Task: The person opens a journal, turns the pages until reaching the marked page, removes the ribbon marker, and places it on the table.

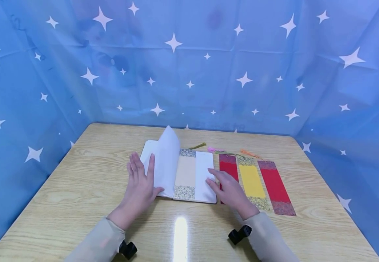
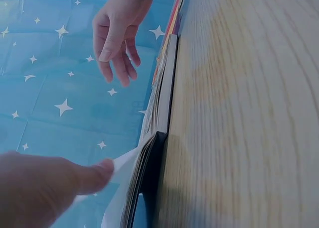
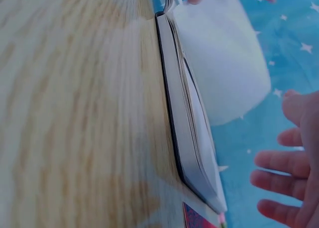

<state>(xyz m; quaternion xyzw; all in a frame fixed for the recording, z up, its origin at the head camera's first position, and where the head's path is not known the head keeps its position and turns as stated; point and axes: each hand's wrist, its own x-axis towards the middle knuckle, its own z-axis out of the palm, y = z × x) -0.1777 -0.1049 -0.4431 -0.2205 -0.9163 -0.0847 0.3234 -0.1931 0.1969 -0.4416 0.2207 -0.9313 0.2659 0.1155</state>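
An open notebook (image 1: 204, 178) with white pages lies on the table. One loose page (image 1: 168, 163) stands raised and curved over its left half. On the right page lies a beige bookmark (image 1: 185, 174) with patterned ends and an olive tassel (image 1: 198, 146). My left hand (image 1: 140, 187) is spread at the notebook's left side, its thumb against the raised page. Over the right edge of the notebook, my right hand (image 1: 230, 189) hovers with loosely bent fingers and holds nothing. In the right wrist view, that hand (image 3: 294, 168) is apart from the notebook (image 3: 182, 113).
Right of the notebook lie a red bookmark (image 1: 227, 165), partly hidden by my right hand, a yellow bookmark (image 1: 251, 181) and another red bookmark (image 1: 276, 185). Their tassels (image 1: 250, 153) point toward the back. A blue star-patterned cloth (image 1: 202, 98) hangs behind the wooden table (image 1: 88, 174).
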